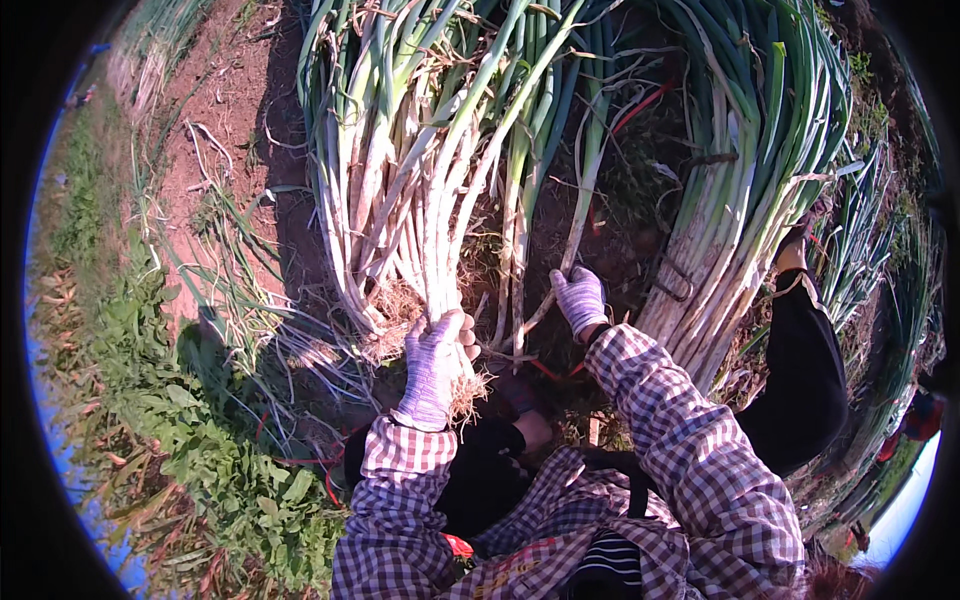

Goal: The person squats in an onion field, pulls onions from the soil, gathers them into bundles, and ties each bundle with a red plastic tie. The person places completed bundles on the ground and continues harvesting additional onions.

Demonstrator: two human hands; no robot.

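Note:
My left hand [435, 367], in a pale purple knit glove, is closed around several long green onions [442, 255] just above their roots. The hairy roots [466, 394] hang out below my fist. Beside it lies a heap of more green onions [352, 202], with white stems toward me and green leaves away. To the right, my gloved right hand [581, 300] has its thumb and fingers on a single green onion stalk [586, 184]. A few loose stalks [514, 247] lie between my hands. Red twine [551, 370] shows on the ground below them.
A thick bundle of green onions [720, 225] lies at right, with a dark bent strip [679, 281] on it. My bent leg [799, 360] is beside that bundle. Leafy weeds [225, 480] and scattered thin onions [292, 337] cover the left. More onions [862, 225] lie far right.

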